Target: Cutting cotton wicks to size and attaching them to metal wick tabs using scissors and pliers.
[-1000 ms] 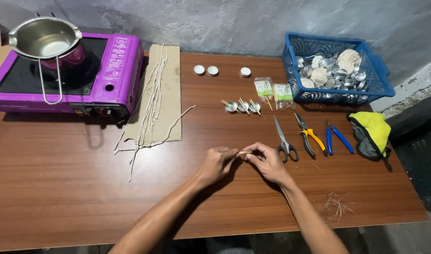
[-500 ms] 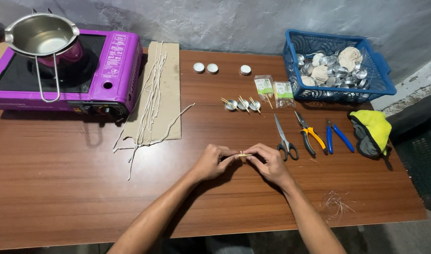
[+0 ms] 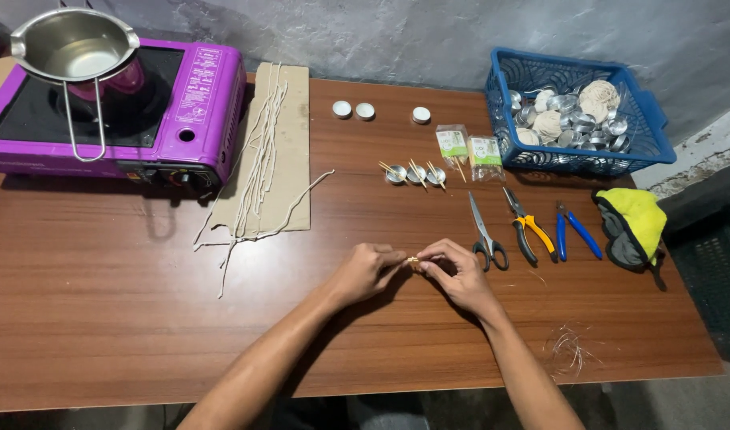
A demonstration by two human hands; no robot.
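Note:
My left hand [image 3: 367,272] and my right hand [image 3: 455,275] meet fingertip to fingertip over the middle of the brown wooden table [image 3: 102,318]. Between them they pinch a small bundle of thin wooden sticks [image 3: 413,260], of which only a short yellowish tip shows. Just right of my right hand lie grey scissors [image 3: 484,236]. Three small metal cups with sticks laid across them [image 3: 416,173] sit further back.
A purple portable stove [image 3: 182,111] with a steel pouring pot [image 3: 74,49] stands back left. White wicks lie on cardboard [image 3: 289,159]. A blue basket [image 3: 576,163] of metal cups and twine balls is back right, beside pliers [image 3: 529,228], blue cutters [image 3: 573,233] and a yellow-grey glove [image 3: 632,223].
The stick bundle between my fingers looks shorter and is more covered by the fingertips. The view has shifted slightly; my hands stay in the same spot.

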